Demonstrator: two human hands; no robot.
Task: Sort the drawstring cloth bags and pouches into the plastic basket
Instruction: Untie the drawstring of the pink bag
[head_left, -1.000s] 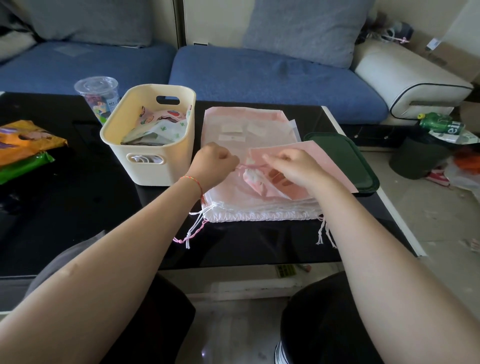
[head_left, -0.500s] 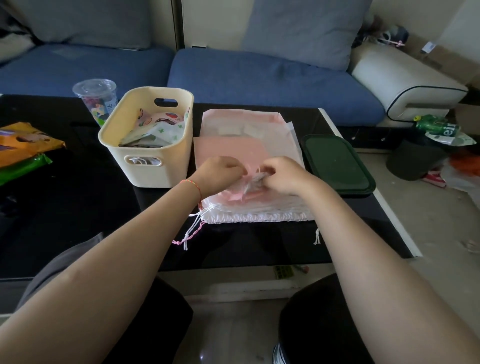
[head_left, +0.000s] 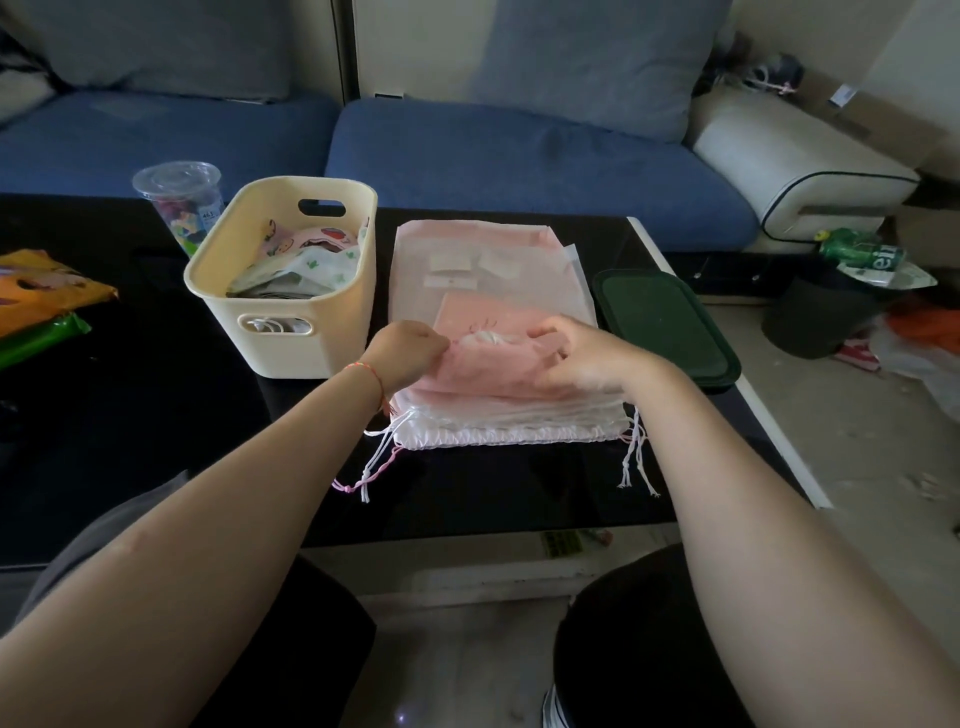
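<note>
A small pink drawstring pouch (head_left: 491, 364) lies folded on top of a stack of larger pale pink and white drawstring bags (head_left: 483, 260) on the black table. My left hand (head_left: 408, 353) pinches the pouch's left edge. My right hand (head_left: 582, 358) grips its right side, fingers curled over the fold. A white bunched part of the pouch shows between my hands. The cream plastic basket (head_left: 291, 338) stands just left of the stack, holding several patterned pouches (head_left: 306, 254). White and pink cords (head_left: 379, 462) hang off the stack's near edge.
A dark green lid (head_left: 665, 322) lies right of the stack, near the table's right edge. A clear plastic cup (head_left: 179, 200) stands behind the basket. Orange and green snack packets (head_left: 36, 301) lie at the far left. A blue sofa runs behind the table.
The pink pouch, held out flat to the right a second ago, has been drawn in over the stack and folded. Both hands now hold it at its two sides.
</note>
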